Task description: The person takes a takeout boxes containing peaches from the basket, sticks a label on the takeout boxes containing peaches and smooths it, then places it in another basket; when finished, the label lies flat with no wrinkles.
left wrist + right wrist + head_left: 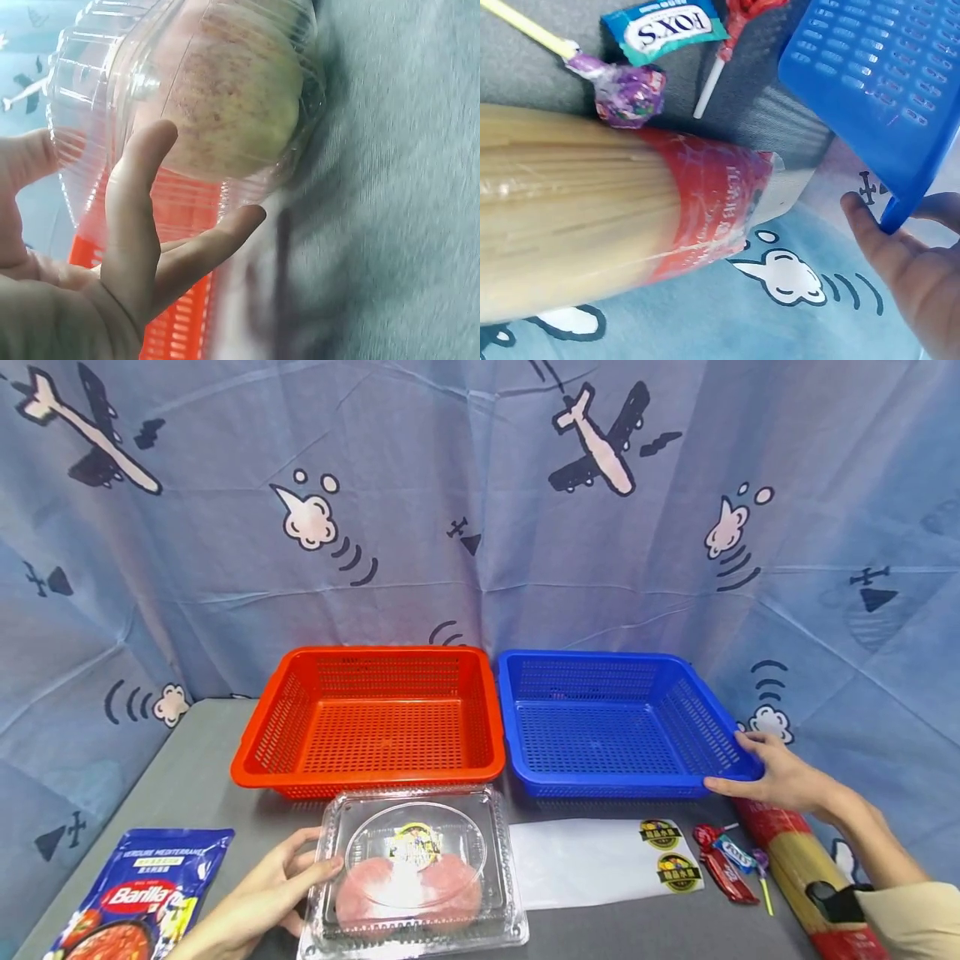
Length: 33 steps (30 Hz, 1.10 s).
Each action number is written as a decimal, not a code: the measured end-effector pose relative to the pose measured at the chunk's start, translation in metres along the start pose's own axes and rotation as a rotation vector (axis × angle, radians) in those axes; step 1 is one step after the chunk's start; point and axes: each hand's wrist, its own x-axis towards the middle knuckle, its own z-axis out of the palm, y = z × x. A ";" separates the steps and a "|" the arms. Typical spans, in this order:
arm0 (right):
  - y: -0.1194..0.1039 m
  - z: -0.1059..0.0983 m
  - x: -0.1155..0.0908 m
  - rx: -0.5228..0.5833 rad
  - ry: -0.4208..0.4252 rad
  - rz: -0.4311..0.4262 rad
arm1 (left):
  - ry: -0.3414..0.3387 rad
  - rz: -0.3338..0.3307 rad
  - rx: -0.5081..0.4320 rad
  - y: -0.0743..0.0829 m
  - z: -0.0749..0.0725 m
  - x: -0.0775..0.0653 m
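A clear plastic clamshell box with pinkish round fruit inside stands in front of the red basket. My left hand holds it at the left side, thumb over the lid's edge. In the left wrist view, its fingers reach along the box wall, and one fruit shows a mottled yellow-pink skin. At the far right, my right hand grips the near right corner of the blue basket. The right wrist view shows the fingers on both sides of that basket's rim.
The red basket stands beside the blue one. A white sheet with round stickers lies right of the box. Wrapped candies and lollipops lie near a spaghetti pack. A blue Barilla pouch lies at left. A patterned curtain hangs behind.
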 end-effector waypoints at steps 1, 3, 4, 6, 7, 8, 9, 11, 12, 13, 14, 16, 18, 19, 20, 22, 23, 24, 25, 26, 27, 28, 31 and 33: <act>0.000 -0.001 0.000 0.002 -0.006 0.006 | 0.002 0.002 0.002 0.000 0.002 -0.001; -0.002 -0.002 0.000 -0.001 -0.019 0.018 | -0.002 0.007 0.013 0.001 0.007 -0.003; -0.003 -0.003 0.000 -0.007 -0.023 0.024 | -0.001 0.003 0.025 0.002 0.009 -0.004; -0.004 -0.005 -0.001 -0.017 -0.031 0.030 | -0.007 0.008 0.050 0.003 0.014 -0.006; -0.005 -0.006 -0.001 -0.021 -0.034 0.034 | -0.014 0.012 0.057 0.004 0.017 -0.007; -0.006 -0.007 -0.001 -0.024 -0.035 0.036 | -0.021 0.012 0.065 0.006 0.019 -0.009; -0.007 -0.007 -0.001 -0.027 -0.037 0.042 | -0.021 0.011 0.075 0.007 0.022 -0.010; -0.008 -0.007 -0.001 -0.035 -0.038 0.047 | -0.025 0.015 0.081 0.011 0.027 -0.011; -0.008 -0.008 -0.001 -0.036 -0.038 0.048 | -0.026 0.010 0.077 0.014 0.030 -0.012; -0.008 -0.008 -0.001 -0.040 -0.040 0.052 | -0.030 0.009 0.072 0.017 0.032 -0.012; -0.008 -0.008 -0.001 -0.041 -0.042 0.056 | -0.034 0.007 0.065 0.020 0.035 -0.013; -0.007 -0.007 -0.001 -0.040 -0.050 0.063 | -0.053 0.018 0.042 0.027 0.041 -0.013; -0.007 -0.007 0.000 -0.035 -0.059 0.076 | -0.074 0.035 0.009 0.036 0.047 -0.011; -0.006 -0.007 0.000 -0.035 -0.062 0.082 | -0.089 0.055 -0.011 0.041 0.051 -0.010; -0.006 -0.007 0.000 -0.035 -0.063 0.085 | -0.100 0.074 -0.031 0.047 0.054 -0.008; -0.006 -0.008 0.001 -0.039 -0.063 0.085 | -0.099 0.108 -0.058 0.061 0.062 -0.004; -0.007 -0.008 0.001 -0.046 -0.061 0.086 | -0.092 0.112 -0.075 0.069 0.065 -0.001; -0.007 -0.009 0.001 -0.054 -0.059 0.083 | -0.084 0.119 -0.087 0.077 0.069 0.002; -0.007 -0.009 0.001 -0.058 -0.057 0.076 | -0.070 0.123 -0.091 0.085 0.072 0.007; -0.007 -0.009 0.001 -0.065 -0.057 0.075 | -0.050 0.118 -0.095 0.093 0.076 0.012; -0.007 -0.009 0.001 -0.074 -0.055 0.072 | -0.031 0.115 -0.093 0.100 0.079 0.018; -0.007 -0.009 0.001 -0.081 -0.055 0.067 | -0.017 0.115 -0.091 0.107 0.081 0.025; -0.007 -0.008 0.001 -0.088 -0.053 0.053 | 0.025 0.115 -0.090 0.123 0.090 0.049; -0.008 -0.007 0.001 -0.091 -0.051 0.051 | 0.048 0.120 -0.089 0.131 0.096 0.067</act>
